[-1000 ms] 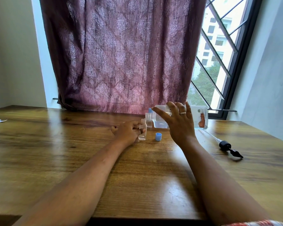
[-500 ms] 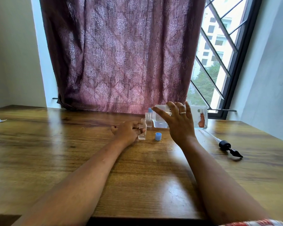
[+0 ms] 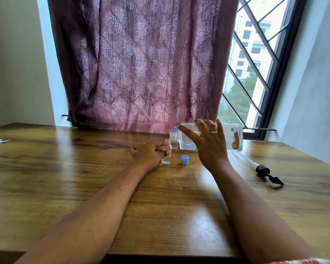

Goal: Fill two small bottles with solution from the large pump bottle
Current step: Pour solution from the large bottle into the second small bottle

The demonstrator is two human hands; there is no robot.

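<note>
Currently left hand [image 3: 151,154] pinches small bottle [image 3: 166,154], likely light, tippy; right hand [image 3: 210,143] wraps tipped large bottle [image 3: 229,134] midbody, probably heavy, slick.

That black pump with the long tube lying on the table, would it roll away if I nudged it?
Probably not far: the black pump ends in a wedge-shaped spout that should stop it rolling. Its thin clear tube likely flexes, and it looks light.
</note>
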